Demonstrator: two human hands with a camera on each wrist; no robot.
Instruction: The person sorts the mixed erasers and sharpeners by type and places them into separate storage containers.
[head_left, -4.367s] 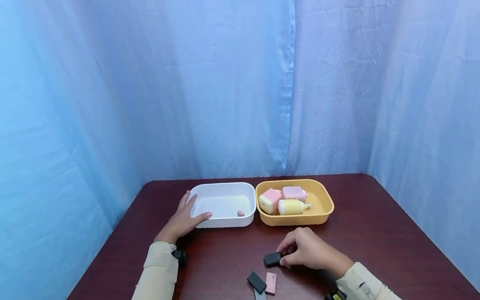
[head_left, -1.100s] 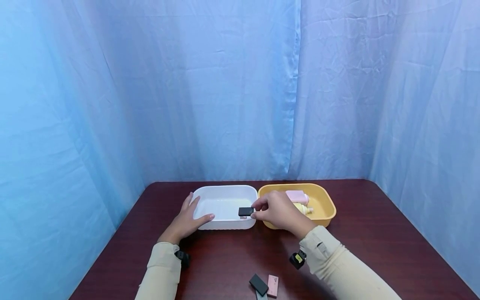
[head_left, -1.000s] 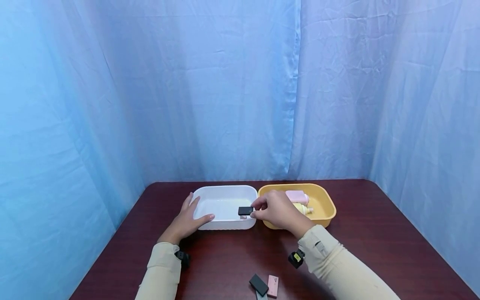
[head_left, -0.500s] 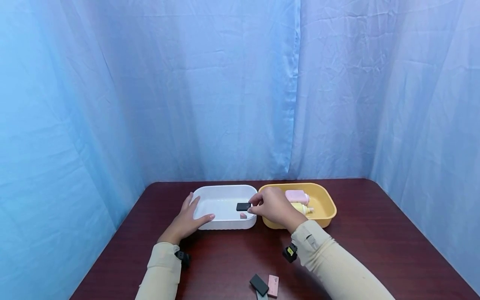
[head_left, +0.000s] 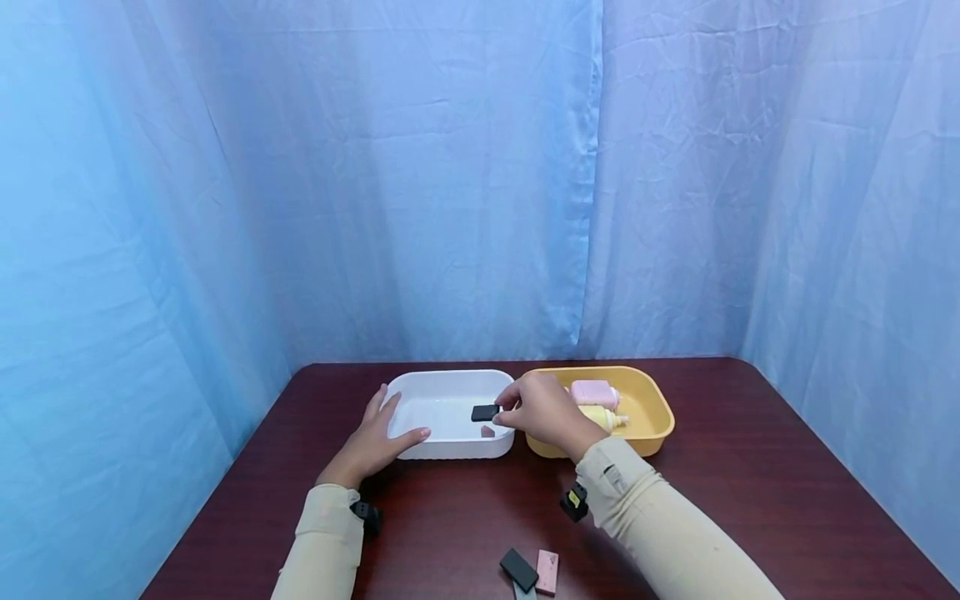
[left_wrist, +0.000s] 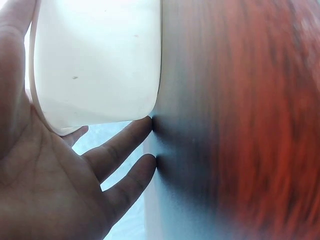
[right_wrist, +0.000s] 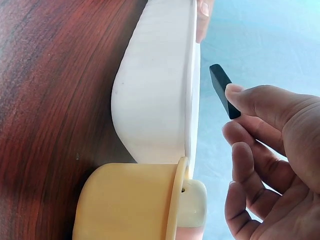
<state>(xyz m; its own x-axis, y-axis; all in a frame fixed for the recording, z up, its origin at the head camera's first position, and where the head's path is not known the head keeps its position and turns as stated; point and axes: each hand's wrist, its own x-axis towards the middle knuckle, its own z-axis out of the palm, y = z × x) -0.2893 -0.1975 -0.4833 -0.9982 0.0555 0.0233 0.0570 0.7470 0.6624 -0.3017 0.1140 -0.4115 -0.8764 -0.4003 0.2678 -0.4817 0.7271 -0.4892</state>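
My right hand [head_left: 546, 415] pinches a small black rectangular block [head_left: 484, 412] between thumb and fingers. The block is over the right part of the white tray [head_left: 442, 451]; in the right wrist view that block [right_wrist: 222, 90] stands clear of the rim. A small pink piece [head_left: 487, 432] lies inside the white tray near its front right corner. My left hand [head_left: 371, 442] rests at the tray's left end, thumb over the front rim. In the left wrist view, the left hand's fingers [left_wrist: 120, 147] stretch beside the tray, their tips at the table.
A yellow tray [head_left: 654, 421] stands at the white one's right, holding a pink bottle [head_left: 592, 393] and a yellow bottle [head_left: 597, 417], partly behind my right hand. Near the table's front lie a black block [head_left: 519, 568], a pink block [head_left: 547, 572] and a grey piece [head_left: 525, 592].
My right hand has picked the black block off the table and carried it over the white tray. Lately it has shifted slightly left and farther back. The left hand has stayed at the tray.
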